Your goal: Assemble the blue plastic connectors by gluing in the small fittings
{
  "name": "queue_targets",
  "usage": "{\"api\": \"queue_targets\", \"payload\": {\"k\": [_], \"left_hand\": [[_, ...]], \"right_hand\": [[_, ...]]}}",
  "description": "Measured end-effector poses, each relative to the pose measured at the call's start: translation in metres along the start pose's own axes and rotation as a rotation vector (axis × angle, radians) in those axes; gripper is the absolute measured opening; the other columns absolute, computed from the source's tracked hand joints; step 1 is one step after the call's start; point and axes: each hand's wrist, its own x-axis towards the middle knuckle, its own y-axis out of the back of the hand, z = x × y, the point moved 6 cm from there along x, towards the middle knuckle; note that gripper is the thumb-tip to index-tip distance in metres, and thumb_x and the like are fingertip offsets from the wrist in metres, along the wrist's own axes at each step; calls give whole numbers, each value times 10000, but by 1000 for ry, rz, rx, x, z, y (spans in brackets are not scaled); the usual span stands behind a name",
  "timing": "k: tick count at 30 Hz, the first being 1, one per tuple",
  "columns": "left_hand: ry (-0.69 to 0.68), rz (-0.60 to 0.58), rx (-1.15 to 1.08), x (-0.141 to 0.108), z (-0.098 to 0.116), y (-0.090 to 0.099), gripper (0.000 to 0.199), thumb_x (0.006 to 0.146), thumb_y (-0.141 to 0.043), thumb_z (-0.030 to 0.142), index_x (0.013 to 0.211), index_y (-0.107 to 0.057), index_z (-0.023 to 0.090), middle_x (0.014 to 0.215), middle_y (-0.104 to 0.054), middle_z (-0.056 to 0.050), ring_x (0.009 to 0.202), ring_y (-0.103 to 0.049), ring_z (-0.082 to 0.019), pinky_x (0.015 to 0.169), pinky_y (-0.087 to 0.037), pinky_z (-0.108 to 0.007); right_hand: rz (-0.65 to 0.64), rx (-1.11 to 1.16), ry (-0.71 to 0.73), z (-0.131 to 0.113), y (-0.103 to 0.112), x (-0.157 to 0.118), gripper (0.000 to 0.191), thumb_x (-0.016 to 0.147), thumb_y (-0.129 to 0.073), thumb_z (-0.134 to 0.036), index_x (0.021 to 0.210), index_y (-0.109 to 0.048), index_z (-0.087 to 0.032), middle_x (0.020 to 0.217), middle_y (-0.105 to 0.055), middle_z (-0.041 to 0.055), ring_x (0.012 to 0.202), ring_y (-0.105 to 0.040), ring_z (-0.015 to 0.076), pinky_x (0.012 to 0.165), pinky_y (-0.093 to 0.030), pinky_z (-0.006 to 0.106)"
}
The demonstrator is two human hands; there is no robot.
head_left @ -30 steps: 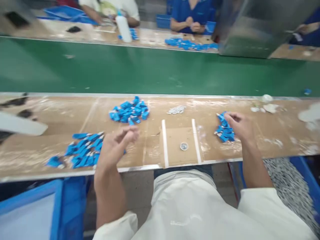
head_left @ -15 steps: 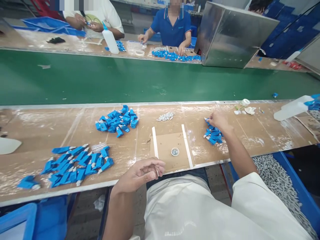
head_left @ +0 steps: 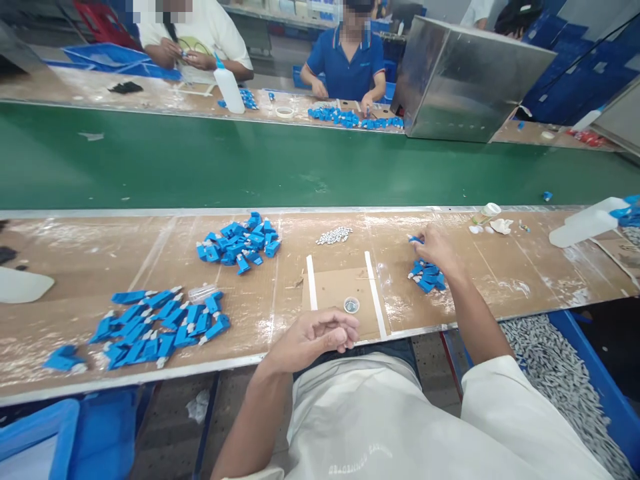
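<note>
My right hand (head_left: pixel 434 248) is closed on a blue piece (head_left: pixel 415 239) with a pale tip, above a small pile of blue pieces (head_left: pixel 427 276) on the right. My left hand (head_left: pixel 320 337) hovers at the table's front edge, palm turned inward and fingers curled; whatever may be between them is too small to make out. Just beyond it, a small round dish (head_left: pixel 351 305) rests on a cardboard sheet (head_left: pixel 335 287) between two white strips. Small whitish parts (head_left: pixel 335 235) lie in a heap behind the sheet.
Two blue piles (head_left: pixel 240 241) (head_left: pixel 165 327) lie left on the table (head_left: pixel 290 233). White bottles (head_left: pixel 583 223) (head_left: pixel 23 285) lie at both ends. A bin of grey parts (head_left: pixel 565 373) stands lower right. Across the green belt (head_left: pixel 250 163), people work beside a metal box (head_left: pixel 465 80).
My left hand has moved right, towards the dish. My right hand has lifted a blue piece slightly off the pile. Across the belt, a person's hand has drawn back from a clear bag.
</note>
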Motion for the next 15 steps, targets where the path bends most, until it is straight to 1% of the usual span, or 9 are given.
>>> {"api": "queue_targets", "payload": {"k": [2,4,5,6,8,10,12,13,15], "left_hand": [[-73,128,-25,12,-1,-6,465,837,-752,546,1068,-768,143,944,-770,-144,773,-703,-195,690,-573,-300],[-153,262,-56,22,-3,-12,529,837,-743,568,1179,-738,164,1112,-761,-168,900,-725,-226,742,-588,-313],[-188,317,-72,25,-4,-15,562,831,-744,577,1229,-720,181,1199,-740,-172,979,-725,-243,774,-592,-320],[-216,364,-84,27,-6,-18,578,824,-751,580,1254,-709,197,1261,-720,-168,1051,-716,-257,812,-594,-326],[-253,443,-91,25,-11,-21,555,811,-768,571,1234,-723,215,1278,-716,-145,1115,-703,-264,871,-588,-329],[-251,512,-81,19,-18,-21,499,806,-779,560,1165,-753,214,1218,-739,-125,1057,-719,-245,844,-592,-309],[-230,576,-94,11,-26,-14,474,797,-781,570,1091,-769,198,1119,-766,-114,887,-735,-206,701,-590,-274],[-222,619,-120,7,-31,-7,472,791,-782,580,1057,-771,189,1065,-776,-108,798,-725,-183,629,-571,-256],[-230,732,-206,0,-40,10,479,774,-790,597,997,-767,175,962,-784,-93,677,-686,-140,552,-528,-228]], "right_hand": [[137,193,118,-25,6,-27,181,911,-614,-296,971,-723,-165,999,-733,117,928,-673,239,788,-499,313],[280,479,334,-59,8,-66,169,908,-661,-338,993,-718,-203,955,-722,74,818,-662,214,726,-524,324],[325,572,447,-77,7,-87,157,908,-680,-351,992,-720,-224,918,-716,61,759,-646,205,691,-529,332],[352,619,547,-94,4,-108,142,913,-690,-334,1014,-722,-240,898,-715,59,734,-637,203,689,-535,346],[400,653,667,-120,-2,-141,114,927,-672,-258,1029,-722,-259,883,-717,71,764,-645,218,713,-548,374],[394,685,722,-131,-8,-158,161,933,-653,-214,1066,-723,-271,906,-722,81,821,-660,233,740,-561,391],[282,773,732,-129,-18,-158,247,912,-705,-255,1157,-716,-281,972,-725,84,865,-668,237,748,-575,392],[215,839,704,-124,-24,-153,309,890,-744,-295,1197,-710,-283,1002,-719,83,869,-669,233,742,-581,385],[121,982,545,-106,-41,-136,369,849,-792,-379,1195,-721,-269,1009,-699,75,840,-664,214,713,-584,360]]}}
